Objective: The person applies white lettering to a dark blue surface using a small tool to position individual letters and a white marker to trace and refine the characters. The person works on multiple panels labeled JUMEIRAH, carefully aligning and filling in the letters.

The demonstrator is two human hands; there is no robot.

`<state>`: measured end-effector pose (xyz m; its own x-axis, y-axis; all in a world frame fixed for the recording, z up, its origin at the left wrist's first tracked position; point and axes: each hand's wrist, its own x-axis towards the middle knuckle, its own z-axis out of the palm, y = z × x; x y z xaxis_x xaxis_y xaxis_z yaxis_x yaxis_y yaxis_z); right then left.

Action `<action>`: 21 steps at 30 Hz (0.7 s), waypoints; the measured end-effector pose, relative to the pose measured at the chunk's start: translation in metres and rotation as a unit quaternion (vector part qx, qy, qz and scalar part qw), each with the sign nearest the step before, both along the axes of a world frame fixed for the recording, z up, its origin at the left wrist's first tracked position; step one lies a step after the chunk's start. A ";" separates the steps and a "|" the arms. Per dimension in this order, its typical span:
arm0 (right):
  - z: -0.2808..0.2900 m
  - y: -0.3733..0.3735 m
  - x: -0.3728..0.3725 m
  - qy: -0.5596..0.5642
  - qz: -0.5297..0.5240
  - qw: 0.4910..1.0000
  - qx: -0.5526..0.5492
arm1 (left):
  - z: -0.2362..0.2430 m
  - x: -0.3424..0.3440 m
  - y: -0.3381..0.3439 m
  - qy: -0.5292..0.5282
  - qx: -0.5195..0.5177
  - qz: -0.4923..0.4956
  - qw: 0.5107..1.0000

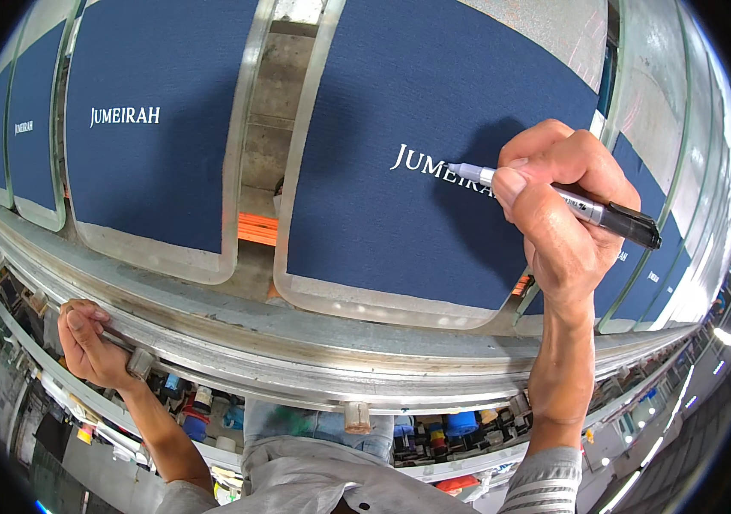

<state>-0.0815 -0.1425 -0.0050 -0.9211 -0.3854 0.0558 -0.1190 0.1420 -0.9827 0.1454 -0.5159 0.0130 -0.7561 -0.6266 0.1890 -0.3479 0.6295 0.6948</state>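
Note:
My right hand [567, 201] pinches a silver marker pen [584, 204] with a black end. Its pale tip lies at the white lettering [417, 160] on a dark blue fabric panel [365, 231]; I cannot tell whether it touches. This panel lies flat on a pale, round-cornered board [383, 310]. The hand and its shadow cover part of the panel's right side. At the lower left, my left hand [89, 344] has its fingers curled in beside the metal rail [237, 347]. What those fingers hold, if anything, is hidden.
Another blue panel [155, 171] with like lettering lies on the board to the left, and several more line up on both sides. Orange strips [257, 228] show in the gap between boards. Below the rail, a shelf holds bottles and a blue container [461, 423].

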 end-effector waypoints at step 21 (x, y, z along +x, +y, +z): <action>0.000 0.000 -0.002 0.023 0.014 0.999 0.026 | 0.000 0.001 -0.005 -0.002 -0.009 -0.031 0.999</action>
<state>-0.0834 -0.1427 -0.0051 -0.9067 -0.4145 0.0782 -0.1693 0.1878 -0.9675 0.1459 -0.5211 0.0130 -0.7939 -0.5756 0.1960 -0.3112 0.6616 0.6823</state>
